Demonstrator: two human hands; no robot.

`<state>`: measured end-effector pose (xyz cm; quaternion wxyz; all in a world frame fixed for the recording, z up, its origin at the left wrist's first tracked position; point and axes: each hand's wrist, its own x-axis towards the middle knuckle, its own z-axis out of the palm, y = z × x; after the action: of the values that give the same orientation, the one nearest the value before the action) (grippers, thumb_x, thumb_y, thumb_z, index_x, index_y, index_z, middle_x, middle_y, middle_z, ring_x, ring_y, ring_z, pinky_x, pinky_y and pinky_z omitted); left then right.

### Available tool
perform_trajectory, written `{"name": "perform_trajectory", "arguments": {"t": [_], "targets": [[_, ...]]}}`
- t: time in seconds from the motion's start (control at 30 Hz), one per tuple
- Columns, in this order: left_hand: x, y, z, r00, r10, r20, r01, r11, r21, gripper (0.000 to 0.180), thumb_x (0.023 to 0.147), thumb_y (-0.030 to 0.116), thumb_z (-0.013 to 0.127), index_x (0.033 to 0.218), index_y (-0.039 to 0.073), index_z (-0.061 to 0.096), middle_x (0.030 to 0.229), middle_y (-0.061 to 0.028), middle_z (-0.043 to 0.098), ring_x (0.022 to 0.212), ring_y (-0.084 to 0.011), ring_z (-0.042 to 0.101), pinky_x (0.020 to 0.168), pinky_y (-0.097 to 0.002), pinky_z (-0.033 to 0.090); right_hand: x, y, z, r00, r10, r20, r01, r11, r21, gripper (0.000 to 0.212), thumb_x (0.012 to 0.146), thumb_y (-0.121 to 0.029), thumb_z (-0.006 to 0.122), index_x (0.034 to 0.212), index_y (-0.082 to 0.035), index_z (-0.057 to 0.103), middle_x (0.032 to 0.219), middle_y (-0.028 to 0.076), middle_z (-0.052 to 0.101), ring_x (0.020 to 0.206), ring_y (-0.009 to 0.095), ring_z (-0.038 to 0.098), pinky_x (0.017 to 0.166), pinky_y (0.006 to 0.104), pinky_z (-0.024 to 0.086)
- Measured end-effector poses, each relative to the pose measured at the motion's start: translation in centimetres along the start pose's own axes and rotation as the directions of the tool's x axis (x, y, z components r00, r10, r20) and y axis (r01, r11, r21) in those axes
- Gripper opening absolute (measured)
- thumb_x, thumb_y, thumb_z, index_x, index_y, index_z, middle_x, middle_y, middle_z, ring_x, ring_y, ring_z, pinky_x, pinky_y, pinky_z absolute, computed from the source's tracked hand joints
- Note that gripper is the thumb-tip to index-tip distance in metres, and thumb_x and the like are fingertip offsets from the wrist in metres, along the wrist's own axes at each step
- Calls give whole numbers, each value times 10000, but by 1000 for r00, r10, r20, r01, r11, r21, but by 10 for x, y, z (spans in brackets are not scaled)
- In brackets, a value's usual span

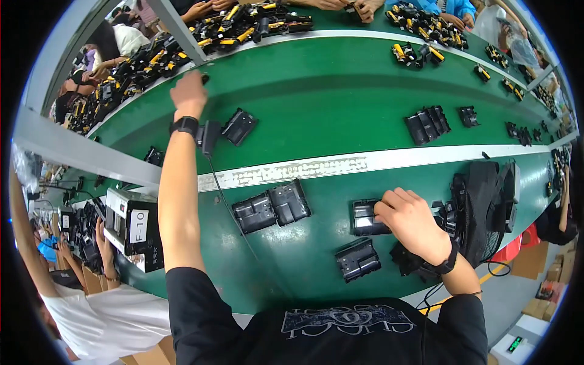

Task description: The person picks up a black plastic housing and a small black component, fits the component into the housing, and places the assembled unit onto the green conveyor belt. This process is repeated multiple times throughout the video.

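My left hand (189, 92) stretches far over the green surface, beside the foot of the grey post. Its fingers are curled and mostly hidden, and a small dark bit shows at their tips. A dark block (209, 137) with a cable hangs by that wrist, next to a black plastic shell (239, 126). My right hand (413, 222) is closed at the right end of another black plastic shell (366, 217) on the near surface. Closer to me lies a further shell (358, 260). Two joined or touching shells (272, 207) rest between my arms.
A white rail (389, 159) divides the green surfaces. Several shells (427, 125) lie beyond it. Heaps of black and yellow parts (243, 27) line the far edge, where other people's hands work. A labelled machine (135, 228) stands left; a black mesh bag (483, 210) stands right.
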<state>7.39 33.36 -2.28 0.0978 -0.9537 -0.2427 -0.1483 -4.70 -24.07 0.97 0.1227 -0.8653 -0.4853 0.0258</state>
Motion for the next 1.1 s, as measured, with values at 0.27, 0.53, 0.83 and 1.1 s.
{"name": "perform_trajectory", "arguments": {"t": [0.27, 0.53, 0.83, 1.1], "targets": [[-7, -10, 75, 986, -131, -105, 121, 988, -100, 361, 963, 256, 740, 1312, 203, 665, 1275, -106, 716, 1200, -360, 695, 975, -537, 573, -11, -1, 6, 994, 104, 34, -104, 995, -1, 171, 873, -133, 772, 977, -80, 648, 940, 83, 586, 914, 300, 632, 801, 433, 536], [-1, -37, 12, 942, 120, -314, -178, 970, -164, 698, 980, 475, 740, 1494, 29, 587, 1300, -200, 730, 1193, -374, 703, 1006, -479, 567, -3, 3, 12, 999, 21, -43, -21, 1000, -8, 181, 859, -148, 761, 961, -81, 627, 949, 80, 591, 931, 299, 640, 809, 415, 543], [-276, 222, -139, 550, 823, -140, -631, 300, -716, 179, 909, 207, 809, 1040, 91, 774, 1032, -59, 742, 983, -286, 675, 902, -411, 515, -12, 15, 25, 985, 114, -130, -109, 993, 49, 185, 882, -157, 791, 971, -86, 646, 953, 55, 610, 937, 273, 662, 745, 421, 561], [-304, 244, -115, 561, 806, -188, -698, 338, -632, 61, 903, 107, 724, 960, 103, 748, 984, -39, 706, 949, -238, 647, 917, -392, 457, -25, 13, 18, 962, 153, -226, -134, 986, 97, 151, 889, -122, 784, 980, -82, 670, 967, 46, 616, 896, 277, 630, 745, 413, 555]]}}
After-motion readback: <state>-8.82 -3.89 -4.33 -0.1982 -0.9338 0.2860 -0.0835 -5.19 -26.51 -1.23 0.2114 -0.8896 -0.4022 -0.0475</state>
